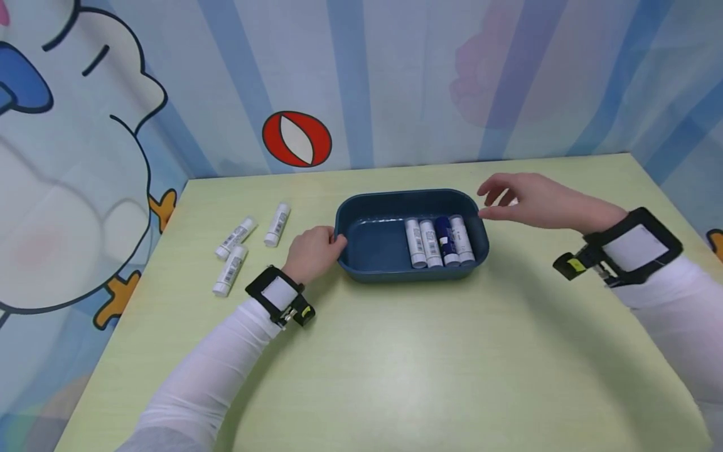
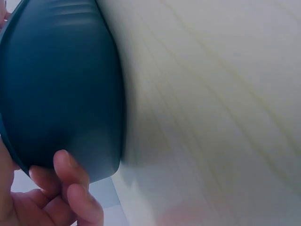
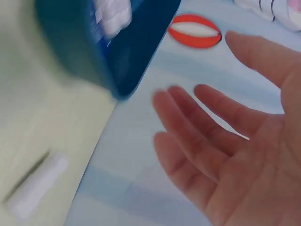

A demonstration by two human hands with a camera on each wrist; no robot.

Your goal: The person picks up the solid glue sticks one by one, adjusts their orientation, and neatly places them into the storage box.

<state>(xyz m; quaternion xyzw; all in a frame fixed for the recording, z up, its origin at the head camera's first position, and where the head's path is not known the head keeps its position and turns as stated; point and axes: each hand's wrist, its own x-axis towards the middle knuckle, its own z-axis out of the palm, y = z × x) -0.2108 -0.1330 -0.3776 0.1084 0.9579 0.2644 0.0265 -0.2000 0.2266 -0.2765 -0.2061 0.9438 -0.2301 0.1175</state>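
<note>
A dark blue plastic bin (image 1: 367, 274) stands on the table. Side by side in its right half lie several glue sticks, mostly white (image 1: 415, 243), one with a dark blue body (image 1: 446, 242). My left hand (image 1: 313, 254) grips the bin's left end, thumb over the rim; in the left wrist view its curled fingers (image 2: 77, 207) are at the outer wall. Just right of the bin, my right hand (image 1: 528, 199) hovers with loosely bent fingers and holds nothing. Beyond it a white glue stick (image 3: 37, 186) lies on the table, mostly hidden by the hand in the head view.
Left of the bin, more white glue sticks lie on the pale table: one standing apart (image 1: 277, 224), one (image 1: 236, 237) touching another (image 1: 230, 270). A printed cloth (image 1: 395, 81) with stripes and cartoon figures hangs behind the table's back edge.
</note>
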